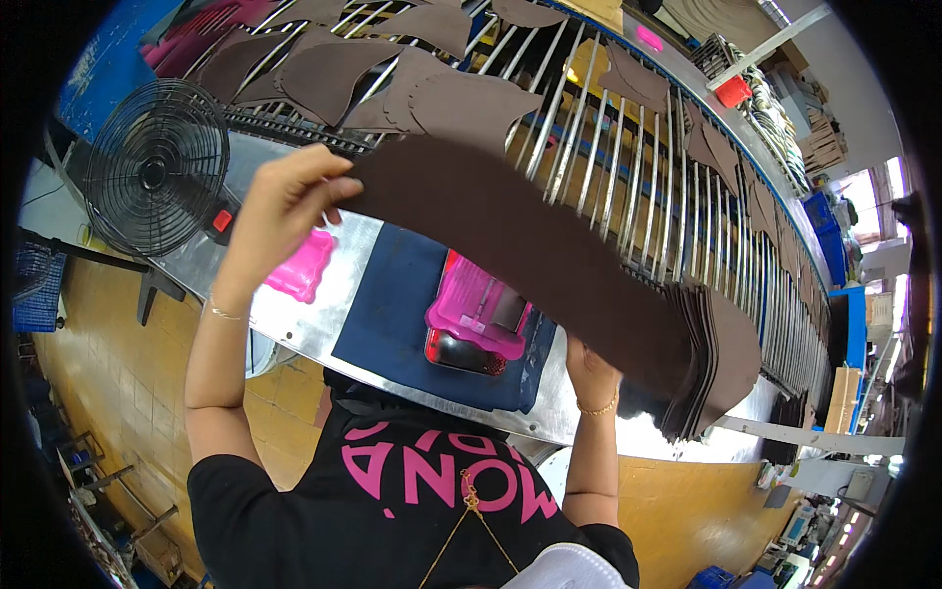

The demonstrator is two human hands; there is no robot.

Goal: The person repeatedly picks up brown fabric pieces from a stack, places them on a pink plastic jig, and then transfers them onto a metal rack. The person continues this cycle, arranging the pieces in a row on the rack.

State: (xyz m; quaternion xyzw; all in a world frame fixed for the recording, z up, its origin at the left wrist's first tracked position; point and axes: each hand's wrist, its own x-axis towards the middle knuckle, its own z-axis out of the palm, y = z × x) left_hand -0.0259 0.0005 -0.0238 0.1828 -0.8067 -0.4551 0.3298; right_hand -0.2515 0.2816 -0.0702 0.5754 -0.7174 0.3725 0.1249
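A long, curved dark brown sheet piece [510,226] stretches across in front of me. My left hand [299,196] is closed on its left end, thumb and fingers pinching the edge. The other end of the sheet overlaps a fanned stack of similar brown pieces [726,358] at the right. Against the sheet's lower edge is my right hand [591,373]; its fingers are hidden behind the sheet, so their grip does not show. Below the sheet, a pink plastic tray [476,319] sits on a red tray [466,355], over dark blue cloth [388,304].
Beyond the metal table [319,329] runs a rack of metal rollers [628,167] carrying several brown pieces [446,93]. A black fan [155,172] stands at the left. Another pink tray [302,267] lies near my left forearm. A blue crate [39,287] is at far left.
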